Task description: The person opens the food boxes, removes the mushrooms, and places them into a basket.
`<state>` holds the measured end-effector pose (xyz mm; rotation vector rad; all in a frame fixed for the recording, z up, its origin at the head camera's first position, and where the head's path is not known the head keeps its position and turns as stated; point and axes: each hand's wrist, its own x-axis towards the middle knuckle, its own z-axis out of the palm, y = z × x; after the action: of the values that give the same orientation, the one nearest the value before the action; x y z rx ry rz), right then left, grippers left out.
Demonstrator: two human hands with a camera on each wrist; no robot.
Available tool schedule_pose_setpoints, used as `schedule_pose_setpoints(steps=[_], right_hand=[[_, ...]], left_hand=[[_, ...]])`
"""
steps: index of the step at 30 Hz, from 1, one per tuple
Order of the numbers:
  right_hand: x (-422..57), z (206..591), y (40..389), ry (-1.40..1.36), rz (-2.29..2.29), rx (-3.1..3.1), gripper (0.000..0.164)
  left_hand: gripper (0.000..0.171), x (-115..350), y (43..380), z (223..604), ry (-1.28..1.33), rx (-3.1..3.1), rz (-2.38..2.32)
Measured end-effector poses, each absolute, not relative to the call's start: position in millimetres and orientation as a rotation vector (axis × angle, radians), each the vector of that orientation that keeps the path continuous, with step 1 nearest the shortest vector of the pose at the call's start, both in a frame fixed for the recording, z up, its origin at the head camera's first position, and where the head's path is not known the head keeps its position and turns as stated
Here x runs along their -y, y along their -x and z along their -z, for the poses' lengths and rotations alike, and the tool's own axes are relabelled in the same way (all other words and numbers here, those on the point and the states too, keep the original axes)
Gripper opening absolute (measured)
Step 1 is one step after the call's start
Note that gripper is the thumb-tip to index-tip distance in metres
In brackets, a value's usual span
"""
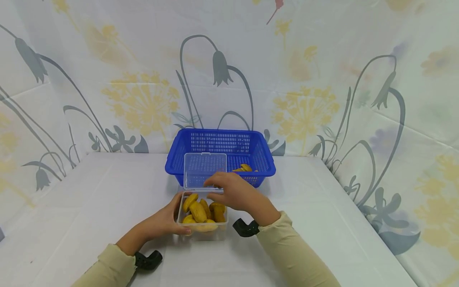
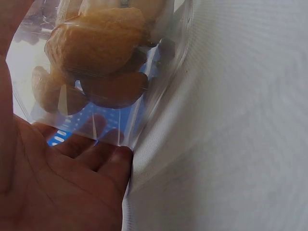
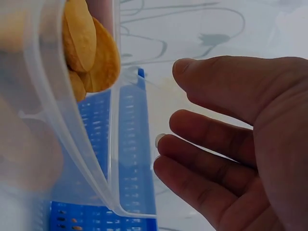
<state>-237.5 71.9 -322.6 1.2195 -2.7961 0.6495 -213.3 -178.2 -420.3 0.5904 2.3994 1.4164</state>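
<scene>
A clear plastic box (image 1: 211,236) with its hinged lid (image 1: 196,171) raised holds several yellow-brown mushrooms (image 1: 198,212). My left hand (image 1: 164,221) grips the box's left side, thumb at the front and fingers towards the back. In the left wrist view, mushrooms (image 2: 96,43) show through the clear wall above the palm. Over the box's right back corner, by the lid, hovers my right hand (image 1: 237,194). Its thumb and fingers are apart with nothing between them, as the right wrist view shows of the same hand (image 3: 226,130).
Behind the box stands a blue perforated basket (image 1: 267,173), with a few more mushrooms (image 1: 246,168) at its front right. A white cloth (image 1: 107,191) covers the table, and a flower-printed curtain (image 1: 229,24) hangs at the back and sides.
</scene>
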Motion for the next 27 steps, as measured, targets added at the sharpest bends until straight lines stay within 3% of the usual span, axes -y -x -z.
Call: schedule_pose_setpoints(steps=[27], right_hand=[[-50,333,228,-1.298,-0.485,2.968,0.025]], left_hand=[[0.114,179,214,422,-0.601,-2.404,-1.448]])
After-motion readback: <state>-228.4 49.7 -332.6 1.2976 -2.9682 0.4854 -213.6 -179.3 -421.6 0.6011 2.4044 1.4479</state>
